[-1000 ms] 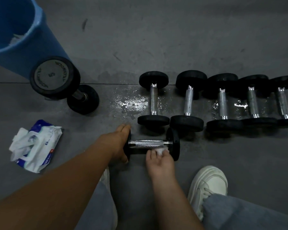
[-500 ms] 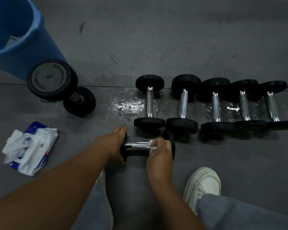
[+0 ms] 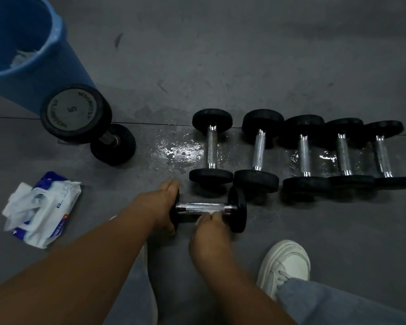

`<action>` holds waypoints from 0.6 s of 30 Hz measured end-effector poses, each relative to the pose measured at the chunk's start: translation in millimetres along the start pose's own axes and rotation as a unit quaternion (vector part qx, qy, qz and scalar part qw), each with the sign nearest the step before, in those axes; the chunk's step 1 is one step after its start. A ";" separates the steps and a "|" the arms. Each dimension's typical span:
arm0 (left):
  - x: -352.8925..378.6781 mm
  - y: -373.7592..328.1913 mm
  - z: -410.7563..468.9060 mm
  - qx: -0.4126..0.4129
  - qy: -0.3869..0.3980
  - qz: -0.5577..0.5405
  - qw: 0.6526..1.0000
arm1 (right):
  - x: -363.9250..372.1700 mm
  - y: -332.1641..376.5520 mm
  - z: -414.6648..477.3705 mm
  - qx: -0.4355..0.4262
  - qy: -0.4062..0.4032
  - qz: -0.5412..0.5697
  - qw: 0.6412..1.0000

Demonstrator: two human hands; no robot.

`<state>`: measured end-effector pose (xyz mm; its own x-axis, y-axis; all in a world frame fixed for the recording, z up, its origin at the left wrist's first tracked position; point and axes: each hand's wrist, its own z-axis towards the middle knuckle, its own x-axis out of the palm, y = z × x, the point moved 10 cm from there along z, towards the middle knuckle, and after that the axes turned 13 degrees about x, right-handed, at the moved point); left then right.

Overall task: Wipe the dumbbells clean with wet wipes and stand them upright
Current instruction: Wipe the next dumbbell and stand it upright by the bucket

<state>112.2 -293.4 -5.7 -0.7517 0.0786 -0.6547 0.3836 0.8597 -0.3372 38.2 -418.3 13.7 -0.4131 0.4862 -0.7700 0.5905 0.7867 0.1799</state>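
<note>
A small black dumbbell (image 3: 205,207) with a chrome handle lies sideways on the floor in front of me. My left hand (image 3: 161,207) grips its left end. My right hand (image 3: 209,233) pinches a white wet wipe (image 3: 212,213) against the near side of the handle. Behind it, several dumbbells (image 3: 258,150) lie in a row with handles pointing away from me. One larger dumbbell (image 3: 76,113) stands upright at the left, marked 5 on its top face. A wet wipes pack (image 3: 45,209) lies open on the floor at the left.
A blue bin (image 3: 21,57) holding used wipes stands at the top left, right behind the upright dumbbell. Wet patches (image 3: 181,152) shine on the grey floor around the row. My white shoe (image 3: 285,263) and jeans leg are at the lower right.
My right hand has slid back off the handle's right end to its near side, uncovering the chrome. The left hand keeps its hold on the left end.
</note>
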 end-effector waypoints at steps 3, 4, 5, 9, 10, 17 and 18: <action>1.2 1.3 -1.6 -0.004 -0.002 0.000 1.000 | -19.0 -12.2 16.9 -0.003 -0.081 0.053 0.995; 1.3 1.2 -1.1 -0.005 0.000 -0.002 1.000 | -15.4 -16.9 21.1 0.001 -0.077 0.052 0.996; 1.3 0.3 -0.5 -0.004 0.003 -0.005 1.000 | -7.8 -12.1 19.1 -0.013 -0.038 0.075 0.996; 4.1 1.3 1.9 -0.001 -0.002 -0.007 1.000 | 6.8 39.7 -3.3 -0.215 0.033 0.093 0.972; 4.3 1.1 1.9 -0.002 0.000 -0.004 1.000 | 0.9 32.2 7.7 -0.185 0.002 0.097 0.978; 5.0 1.7 1.4 -0.004 0.002 -0.009 1.000 | 0.0 29.8 26.1 -0.167 0.022 0.196 0.966; 5.5 1.3 0.9 -0.004 0.004 -0.009 1.000 | -10.2 15.9 36.5 -0.111 -0.013 0.217 0.970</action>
<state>109.0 -292.3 -10.4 -0.7623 0.0678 -0.6436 0.3664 0.8650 -0.3428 77.1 -424.7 2.0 -0.1397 0.7827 -0.6065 0.5406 0.5734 0.6155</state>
